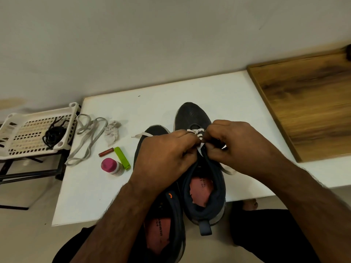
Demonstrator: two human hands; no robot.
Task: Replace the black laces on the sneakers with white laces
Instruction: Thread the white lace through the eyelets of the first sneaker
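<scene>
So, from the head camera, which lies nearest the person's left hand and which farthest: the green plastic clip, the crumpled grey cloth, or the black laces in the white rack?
Measured from the left hand:
1. Green plastic clip, on the white table just to the hand's left.
2. Crumpled grey cloth, further left and back on the table.
3. Black laces, in the white rack beyond the table's left edge.

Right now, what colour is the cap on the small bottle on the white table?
Pink, a magenta shade, on the small bottle's cap; the head view shows it plainly.
</scene>
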